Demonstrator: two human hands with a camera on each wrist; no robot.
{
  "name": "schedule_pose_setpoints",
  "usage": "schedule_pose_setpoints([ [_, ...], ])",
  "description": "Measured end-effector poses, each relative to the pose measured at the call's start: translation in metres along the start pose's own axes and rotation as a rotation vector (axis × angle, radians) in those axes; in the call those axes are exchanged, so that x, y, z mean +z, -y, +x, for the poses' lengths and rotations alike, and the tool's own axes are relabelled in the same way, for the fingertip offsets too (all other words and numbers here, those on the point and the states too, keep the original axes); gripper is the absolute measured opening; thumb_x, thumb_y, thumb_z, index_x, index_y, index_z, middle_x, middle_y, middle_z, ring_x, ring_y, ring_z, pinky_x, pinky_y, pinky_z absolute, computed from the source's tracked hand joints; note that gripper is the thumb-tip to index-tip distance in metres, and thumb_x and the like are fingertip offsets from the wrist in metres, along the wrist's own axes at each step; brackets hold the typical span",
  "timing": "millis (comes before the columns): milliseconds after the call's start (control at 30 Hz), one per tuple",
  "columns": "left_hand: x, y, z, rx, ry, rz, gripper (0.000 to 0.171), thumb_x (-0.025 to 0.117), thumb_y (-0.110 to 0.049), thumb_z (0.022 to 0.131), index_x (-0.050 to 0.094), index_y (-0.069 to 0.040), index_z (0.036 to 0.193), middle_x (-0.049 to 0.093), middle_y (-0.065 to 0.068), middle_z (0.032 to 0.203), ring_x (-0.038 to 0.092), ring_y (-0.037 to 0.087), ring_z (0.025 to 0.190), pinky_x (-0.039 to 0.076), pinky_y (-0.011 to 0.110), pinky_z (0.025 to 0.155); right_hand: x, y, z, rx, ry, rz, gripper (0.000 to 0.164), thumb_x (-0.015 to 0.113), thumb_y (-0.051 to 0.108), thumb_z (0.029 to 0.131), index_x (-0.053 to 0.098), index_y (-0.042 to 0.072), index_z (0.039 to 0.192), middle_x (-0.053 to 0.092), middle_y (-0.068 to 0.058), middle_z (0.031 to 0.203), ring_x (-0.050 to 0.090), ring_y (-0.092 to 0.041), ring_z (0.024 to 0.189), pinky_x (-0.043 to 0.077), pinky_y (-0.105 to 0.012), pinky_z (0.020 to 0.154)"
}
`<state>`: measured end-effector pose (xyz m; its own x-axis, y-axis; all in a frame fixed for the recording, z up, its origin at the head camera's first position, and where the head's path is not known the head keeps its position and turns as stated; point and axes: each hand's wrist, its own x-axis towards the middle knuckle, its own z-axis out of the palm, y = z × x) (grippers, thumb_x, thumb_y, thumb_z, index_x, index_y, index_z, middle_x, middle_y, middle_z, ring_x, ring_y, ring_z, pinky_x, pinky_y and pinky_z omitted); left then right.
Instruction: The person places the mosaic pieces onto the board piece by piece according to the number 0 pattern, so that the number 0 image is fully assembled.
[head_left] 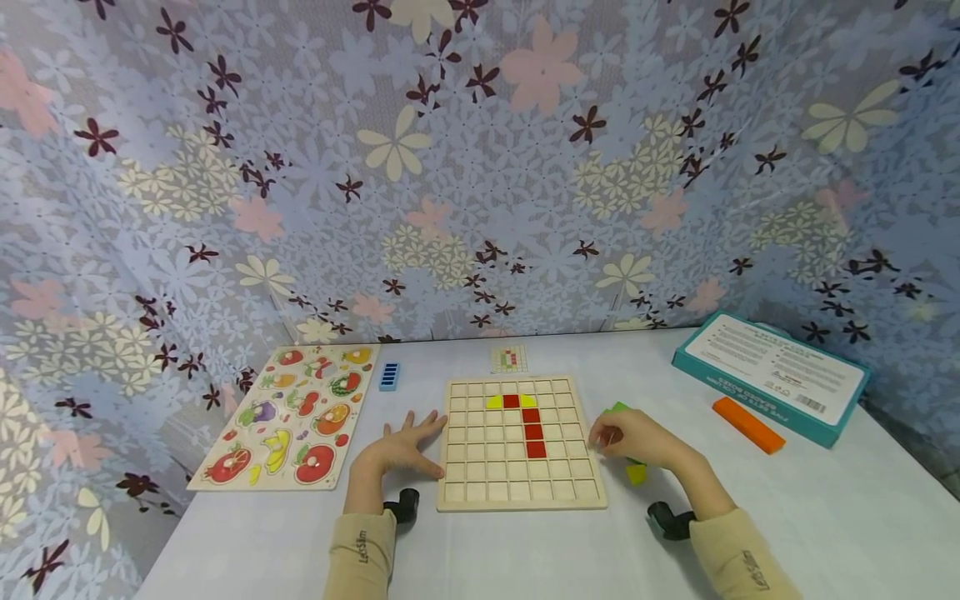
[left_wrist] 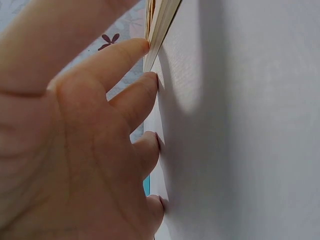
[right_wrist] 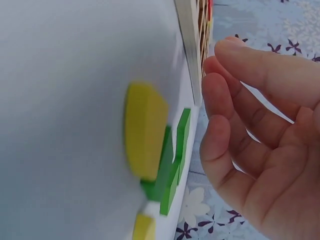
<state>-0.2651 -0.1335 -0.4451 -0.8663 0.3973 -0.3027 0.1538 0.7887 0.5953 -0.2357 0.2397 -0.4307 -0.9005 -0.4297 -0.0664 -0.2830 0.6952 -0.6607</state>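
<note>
A wooden grid board [head_left: 487, 492] lies on the table, with several red squares [head_left: 533, 432] and two yellow pieces [head_left: 494, 402] in its cells. My left hand [head_left: 401, 446] is spread at the board's left side, thumb and index fingertips at its edge. Close to the right edge is my right hand [head_left: 633, 437], its fingers loosely bent; in the right wrist view no piece shows between thumb and fingers [right_wrist: 217, 95]. Beneath and beside it lie green pieces [right_wrist: 183, 135] and yellow pieces [right_wrist: 145, 131], partly hidden by the hand in the head view.
Behind the board lies a small pattern card [head_left: 509, 359]. A fruit puzzle board [head_left: 300, 417] and a blue piece [head_left: 389, 377] are on the left. To the right are an orange bar [head_left: 748, 425] and a teal box [head_left: 772, 379]. A flowered curtain [head_left: 480, 208] hangs behind.
</note>
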Motion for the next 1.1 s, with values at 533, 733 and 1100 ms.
schedule_pose_setpoints([
  [533,-0.001,0.001,0.002,0.013,0.001,-0.011,0.091,0.08,-0.024,0.067,0.033,-0.019,0.145,0.02,0.004,0.153,-0.003,0.036,0.141,-0.012,0.061,0.106,-0.008,-0.017,-0.03,0.039,0.106,0.045,0.027,0.075,-0.004,0.065,0.063,0.007,0.086,0.055,-0.002,0.076,0.049,-0.018,0.07,0.046,-0.025,0.06],
  [733,-0.001,0.001,0.001,0.015,-0.006,-0.013,0.091,0.08,-0.023,0.067,0.033,-0.018,0.145,0.02,0.005,0.153,-0.003,0.036,0.141,-0.012,0.061,0.106,-0.007,-0.018,-0.027,0.045,0.097,0.008,0.029,0.076,-0.004,0.064,0.063,0.009,0.086,0.053,-0.001,0.075,0.047,-0.017,0.071,0.042,-0.023,0.058],
  [1100,0.001,0.003,0.001,0.008,-0.006,-0.019,0.091,0.08,-0.023,0.066,0.033,-0.018,0.145,0.02,0.005,0.153,-0.003,0.036,0.141,-0.011,0.061,0.106,0.0,-0.011,-0.014,0.047,0.042,-0.076,0.03,0.072,-0.007,0.065,0.063,0.012,0.086,0.048,0.0,0.072,0.044,-0.016,0.07,0.037,-0.026,0.059],
])
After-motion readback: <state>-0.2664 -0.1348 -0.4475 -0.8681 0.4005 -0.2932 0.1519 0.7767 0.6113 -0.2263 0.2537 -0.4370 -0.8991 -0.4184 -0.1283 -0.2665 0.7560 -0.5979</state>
